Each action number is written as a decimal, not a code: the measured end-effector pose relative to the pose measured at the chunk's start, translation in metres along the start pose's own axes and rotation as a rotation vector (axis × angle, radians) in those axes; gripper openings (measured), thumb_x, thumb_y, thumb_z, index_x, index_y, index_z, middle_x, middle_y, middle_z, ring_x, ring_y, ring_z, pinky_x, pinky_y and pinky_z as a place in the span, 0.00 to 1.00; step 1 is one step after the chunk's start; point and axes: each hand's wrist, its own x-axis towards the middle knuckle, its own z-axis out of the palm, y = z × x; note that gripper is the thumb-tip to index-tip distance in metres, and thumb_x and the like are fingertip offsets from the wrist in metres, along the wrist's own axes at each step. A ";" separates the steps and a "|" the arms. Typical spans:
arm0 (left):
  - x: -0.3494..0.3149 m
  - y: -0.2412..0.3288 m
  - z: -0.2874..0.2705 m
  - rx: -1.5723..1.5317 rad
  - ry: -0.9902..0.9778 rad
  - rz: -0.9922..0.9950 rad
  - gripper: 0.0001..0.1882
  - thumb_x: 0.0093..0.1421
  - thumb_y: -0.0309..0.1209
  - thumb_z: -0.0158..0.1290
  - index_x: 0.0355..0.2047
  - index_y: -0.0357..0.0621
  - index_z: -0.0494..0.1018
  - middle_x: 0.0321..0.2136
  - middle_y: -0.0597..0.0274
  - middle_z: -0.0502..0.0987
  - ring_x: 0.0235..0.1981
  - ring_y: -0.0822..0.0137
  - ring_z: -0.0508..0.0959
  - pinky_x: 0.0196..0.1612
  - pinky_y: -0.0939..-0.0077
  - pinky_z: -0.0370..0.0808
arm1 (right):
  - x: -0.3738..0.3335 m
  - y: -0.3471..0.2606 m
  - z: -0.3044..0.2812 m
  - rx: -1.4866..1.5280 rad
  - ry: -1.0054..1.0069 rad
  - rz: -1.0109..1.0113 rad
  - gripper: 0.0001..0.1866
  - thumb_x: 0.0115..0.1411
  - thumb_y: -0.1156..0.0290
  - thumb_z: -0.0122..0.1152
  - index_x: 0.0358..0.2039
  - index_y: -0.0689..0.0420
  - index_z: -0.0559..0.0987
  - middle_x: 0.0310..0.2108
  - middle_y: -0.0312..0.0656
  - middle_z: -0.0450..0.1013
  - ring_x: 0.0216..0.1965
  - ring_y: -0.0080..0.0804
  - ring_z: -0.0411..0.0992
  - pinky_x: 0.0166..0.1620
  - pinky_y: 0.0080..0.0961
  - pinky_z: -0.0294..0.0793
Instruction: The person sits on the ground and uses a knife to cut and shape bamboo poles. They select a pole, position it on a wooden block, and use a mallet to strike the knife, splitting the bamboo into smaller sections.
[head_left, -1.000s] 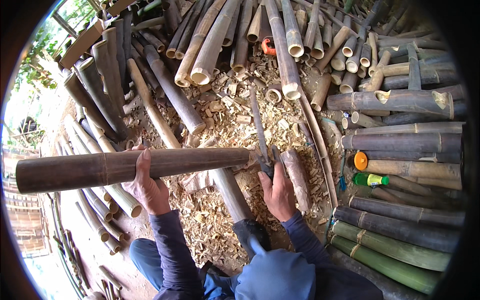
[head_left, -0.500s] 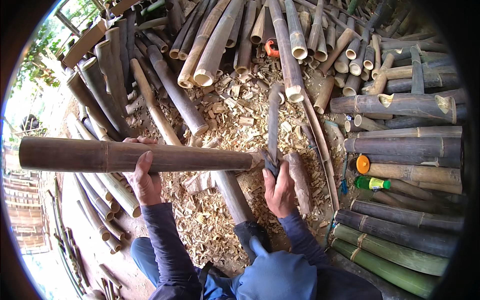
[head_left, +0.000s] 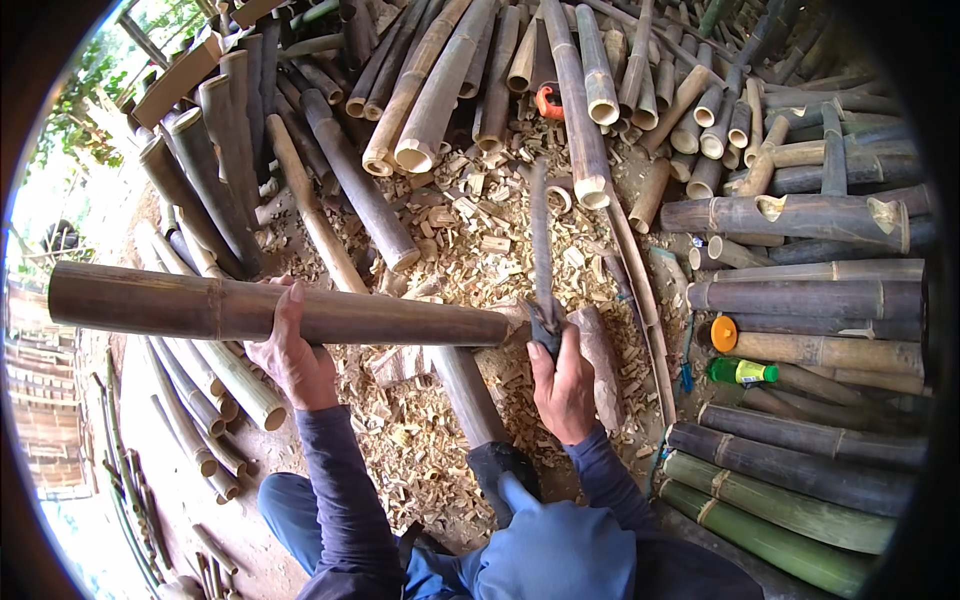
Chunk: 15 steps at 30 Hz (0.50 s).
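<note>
My left hand (head_left: 295, 355) is closed round a dark brown bamboo pole (head_left: 390, 318), its thumb up over the near side. The pole lies crosswise before me, and its thick end reaches far left. Its narrower right end is beside my right hand (head_left: 563, 390). That hand is wrapped round the dark handle of what looks like a hand saw (head_left: 541, 225), whose long, narrow grey blade points away from me. The pole's right end is next to the handle; whether they touch, I cannot tell. Another bamboo piece (head_left: 468, 395) runs beneath the held pole toward my dark boot (head_left: 503, 475).
Wood chips (head_left: 490, 215) cover the ground. A short log (head_left: 597, 365) lies right of my right hand. Many bamboo poles (head_left: 800, 295) are stacked at right, and others (head_left: 430, 120) lean at the back. A green bottle (head_left: 740, 371) and orange lid (head_left: 723, 333) are at right.
The held pole has shifted slightly right, its thick end raised a little. My left thumb now reaches higher over it. My right hand and the saw have barely moved.
</note>
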 end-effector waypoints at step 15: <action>-0.016 0.009 0.008 -0.063 -0.134 0.025 0.30 0.56 0.23 0.64 0.58 0.38 0.64 0.44 0.57 0.77 0.47 0.63 0.78 0.57 0.57 0.77 | -0.006 0.005 0.011 0.124 0.025 -0.022 0.17 0.73 0.62 0.56 0.47 0.64 0.67 0.23 0.56 0.75 0.24 0.55 0.78 0.23 0.44 0.74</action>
